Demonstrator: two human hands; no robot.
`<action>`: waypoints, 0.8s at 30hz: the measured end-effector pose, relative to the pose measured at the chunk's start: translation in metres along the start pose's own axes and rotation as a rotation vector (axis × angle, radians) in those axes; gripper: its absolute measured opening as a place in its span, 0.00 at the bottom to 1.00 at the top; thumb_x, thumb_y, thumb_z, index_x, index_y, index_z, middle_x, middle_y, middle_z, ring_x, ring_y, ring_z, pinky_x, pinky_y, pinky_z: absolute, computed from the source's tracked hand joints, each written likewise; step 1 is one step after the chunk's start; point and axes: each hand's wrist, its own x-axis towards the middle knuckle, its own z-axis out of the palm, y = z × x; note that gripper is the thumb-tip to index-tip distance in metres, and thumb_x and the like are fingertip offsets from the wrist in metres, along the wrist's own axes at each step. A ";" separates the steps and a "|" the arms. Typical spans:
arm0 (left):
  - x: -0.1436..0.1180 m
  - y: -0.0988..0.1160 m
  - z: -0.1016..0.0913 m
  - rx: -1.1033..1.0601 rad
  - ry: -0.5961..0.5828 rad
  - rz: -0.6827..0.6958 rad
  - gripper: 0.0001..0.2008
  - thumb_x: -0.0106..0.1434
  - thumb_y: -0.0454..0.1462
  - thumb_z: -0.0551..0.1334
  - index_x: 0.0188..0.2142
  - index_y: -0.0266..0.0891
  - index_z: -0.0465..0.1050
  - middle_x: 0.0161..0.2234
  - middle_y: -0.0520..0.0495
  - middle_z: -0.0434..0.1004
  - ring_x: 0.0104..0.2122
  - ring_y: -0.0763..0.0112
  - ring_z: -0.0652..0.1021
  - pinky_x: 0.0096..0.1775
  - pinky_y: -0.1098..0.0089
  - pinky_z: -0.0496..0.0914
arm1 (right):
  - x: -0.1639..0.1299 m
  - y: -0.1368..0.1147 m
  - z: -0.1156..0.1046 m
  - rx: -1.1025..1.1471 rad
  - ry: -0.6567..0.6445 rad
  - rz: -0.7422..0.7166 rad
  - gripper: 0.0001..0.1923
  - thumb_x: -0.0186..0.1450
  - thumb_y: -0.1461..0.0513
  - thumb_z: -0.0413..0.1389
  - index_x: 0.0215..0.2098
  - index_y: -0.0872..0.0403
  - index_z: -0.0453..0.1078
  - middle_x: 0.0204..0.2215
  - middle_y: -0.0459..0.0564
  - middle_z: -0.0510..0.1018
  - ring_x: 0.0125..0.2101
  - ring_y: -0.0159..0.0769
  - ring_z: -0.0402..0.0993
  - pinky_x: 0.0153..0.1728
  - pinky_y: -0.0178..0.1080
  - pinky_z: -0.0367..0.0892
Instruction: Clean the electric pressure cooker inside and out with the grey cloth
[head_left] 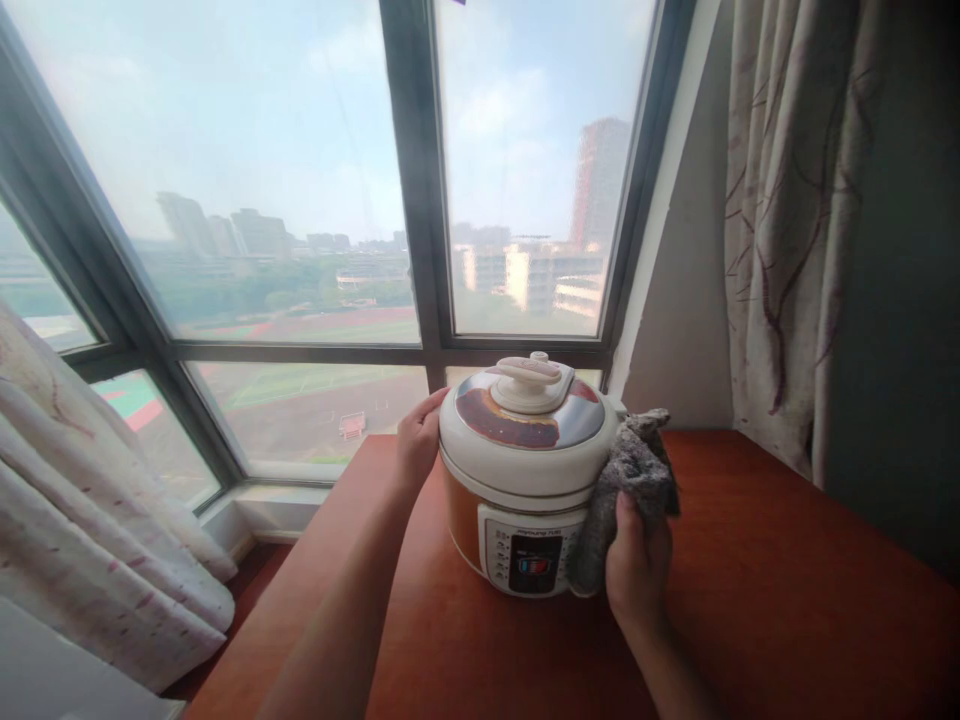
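Note:
A white and orange electric pressure cooker (525, 470) stands on a reddish wooden table (787, 600), its control panel facing me and its lid shut. My left hand (417, 435) rests against the cooker's left side at the lid's rim. My right hand (637, 565) holds a grey cloth (630, 480) and presses it against the cooker's right side. The cloth bunches up above my fingers and hangs down beside the panel.
A large window (420, 200) with dark frames stands just behind the table, with buildings and a sports field outside. Patterned curtains hang at the right (795, 230) and lie bunched at the lower left (90, 500). The table's left edge drops to the floor.

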 end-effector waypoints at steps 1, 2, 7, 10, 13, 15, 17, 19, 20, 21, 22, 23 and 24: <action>0.000 0.000 0.000 0.001 0.004 -0.009 0.20 0.59 0.37 0.56 0.47 0.40 0.81 0.48 0.47 0.83 0.51 0.57 0.78 0.53 0.63 0.70 | 0.012 -0.011 0.006 -0.029 -0.013 -0.107 0.27 0.66 0.51 0.53 0.58 0.56 0.69 0.54 0.59 0.76 0.55 0.51 0.70 0.58 0.53 0.61; 0.000 0.001 0.000 0.002 0.008 -0.018 0.20 0.59 0.37 0.56 0.47 0.40 0.81 0.48 0.47 0.83 0.51 0.57 0.78 0.53 0.63 0.70 | 0.025 -0.020 0.012 -0.065 -0.032 -0.211 0.27 0.66 0.52 0.53 0.59 0.56 0.68 0.56 0.59 0.74 0.57 0.50 0.68 0.60 0.53 0.58; 0.000 0.002 0.002 -0.046 0.003 -0.009 0.21 0.58 0.37 0.56 0.47 0.39 0.81 0.49 0.45 0.82 0.52 0.54 0.77 0.54 0.61 0.69 | 0.100 -0.038 0.020 -0.296 -0.117 -0.247 0.24 0.65 0.49 0.50 0.46 0.58 0.75 0.41 0.59 0.80 0.45 0.51 0.75 0.49 0.50 0.66; 0.001 0.001 0.003 -0.062 0.004 -0.013 0.22 0.57 0.37 0.56 0.48 0.38 0.81 0.49 0.45 0.82 0.53 0.53 0.77 0.54 0.60 0.69 | 0.147 -0.038 0.024 -0.509 -0.276 -0.092 0.22 0.63 0.48 0.49 0.33 0.57 0.76 0.29 0.56 0.79 0.35 0.49 0.75 0.39 0.46 0.67; 0.002 0.000 0.004 -0.051 0.022 -0.021 0.23 0.56 0.36 0.55 0.47 0.37 0.81 0.48 0.44 0.82 0.52 0.53 0.77 0.54 0.59 0.69 | 0.183 -0.037 0.031 -0.564 -0.378 0.041 0.15 0.57 0.52 0.55 0.27 0.55 0.74 0.24 0.52 0.77 0.34 0.46 0.74 0.38 0.41 0.65; 0.002 -0.001 0.004 -0.052 0.032 -0.025 0.23 0.56 0.36 0.55 0.47 0.37 0.82 0.48 0.44 0.83 0.51 0.53 0.78 0.54 0.59 0.69 | 0.197 -0.033 0.033 -0.530 -0.393 0.087 0.11 0.54 0.54 0.59 0.23 0.54 0.74 0.22 0.50 0.76 0.33 0.44 0.73 0.37 0.40 0.65; 0.002 -0.002 0.004 -0.058 0.038 -0.032 0.23 0.56 0.36 0.55 0.47 0.38 0.82 0.48 0.44 0.83 0.51 0.54 0.78 0.54 0.59 0.69 | 0.200 -0.028 0.031 -0.466 -0.386 0.123 0.11 0.53 0.54 0.60 0.23 0.54 0.74 0.22 0.49 0.77 0.31 0.43 0.73 0.35 0.39 0.65; 0.002 -0.003 0.003 -0.062 0.041 -0.032 0.23 0.56 0.37 0.56 0.47 0.38 0.82 0.48 0.44 0.82 0.51 0.54 0.78 0.54 0.59 0.70 | 0.198 -0.021 0.025 -0.374 -0.360 0.181 0.12 0.54 0.53 0.59 0.24 0.54 0.75 0.22 0.48 0.78 0.29 0.41 0.74 0.33 0.38 0.66; 0.002 -0.003 0.003 -0.060 0.042 -0.031 0.22 0.56 0.37 0.56 0.47 0.38 0.82 0.48 0.44 0.82 0.51 0.54 0.78 0.54 0.59 0.70 | 0.195 -0.017 0.021 -0.320 -0.339 0.214 0.13 0.54 0.52 0.59 0.24 0.54 0.75 0.22 0.48 0.78 0.28 0.40 0.74 0.31 0.38 0.67; 0.001 -0.003 0.003 -0.055 0.045 -0.031 0.22 0.56 0.37 0.56 0.47 0.38 0.82 0.48 0.45 0.83 0.51 0.54 0.78 0.54 0.59 0.70 | 0.191 -0.012 0.018 -0.262 -0.312 0.247 0.14 0.55 0.52 0.58 0.25 0.54 0.75 0.21 0.47 0.78 0.27 0.40 0.74 0.29 0.38 0.67; 0.001 -0.003 0.003 -0.044 0.050 -0.030 0.22 0.56 0.37 0.56 0.46 0.39 0.82 0.47 0.45 0.83 0.50 0.54 0.78 0.54 0.59 0.70 | 0.187 -0.007 0.015 -0.199 -0.284 0.276 0.14 0.55 0.52 0.58 0.25 0.54 0.75 0.21 0.47 0.78 0.26 0.40 0.74 0.28 0.37 0.68; 0.001 -0.004 0.004 -0.031 0.057 -0.029 0.22 0.56 0.37 0.56 0.46 0.39 0.82 0.47 0.45 0.83 0.50 0.54 0.78 0.54 0.59 0.70 | 0.183 -0.002 0.013 -0.132 -0.256 0.299 0.14 0.56 0.51 0.57 0.26 0.54 0.75 0.21 0.47 0.78 0.25 0.39 0.74 0.27 0.37 0.68; 0.001 -0.004 0.004 -0.020 0.066 -0.029 0.21 0.57 0.37 0.56 0.46 0.39 0.82 0.47 0.45 0.83 0.50 0.55 0.78 0.53 0.60 0.70 | 0.179 0.003 0.012 -0.056 -0.233 0.314 0.14 0.56 0.51 0.57 0.27 0.54 0.74 0.21 0.47 0.78 0.25 0.39 0.74 0.26 0.38 0.69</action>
